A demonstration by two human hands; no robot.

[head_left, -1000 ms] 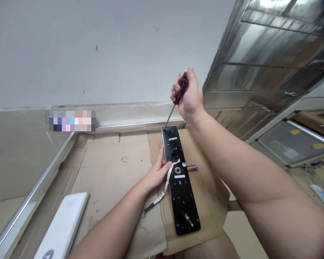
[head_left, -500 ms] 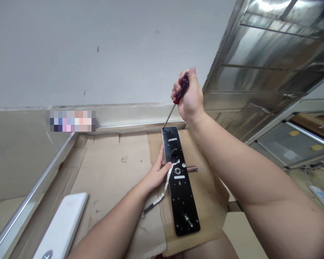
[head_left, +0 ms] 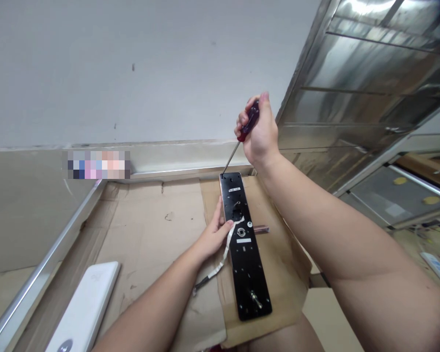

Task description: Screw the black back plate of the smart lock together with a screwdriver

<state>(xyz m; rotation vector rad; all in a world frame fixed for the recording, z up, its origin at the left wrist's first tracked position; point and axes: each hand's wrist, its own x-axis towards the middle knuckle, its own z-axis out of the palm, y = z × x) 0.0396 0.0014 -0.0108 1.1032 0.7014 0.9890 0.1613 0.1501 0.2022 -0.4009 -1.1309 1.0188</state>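
Flattened cardboard pads the black lock plate, lying lengthwise before you. Your left hand pins its edge against slipping, fingers pressed together, while your right hand fists a red-handled screwdriver, tip on the plate's top end. Its ribbon cable crosses your left fingers; a white panel lies well apart.
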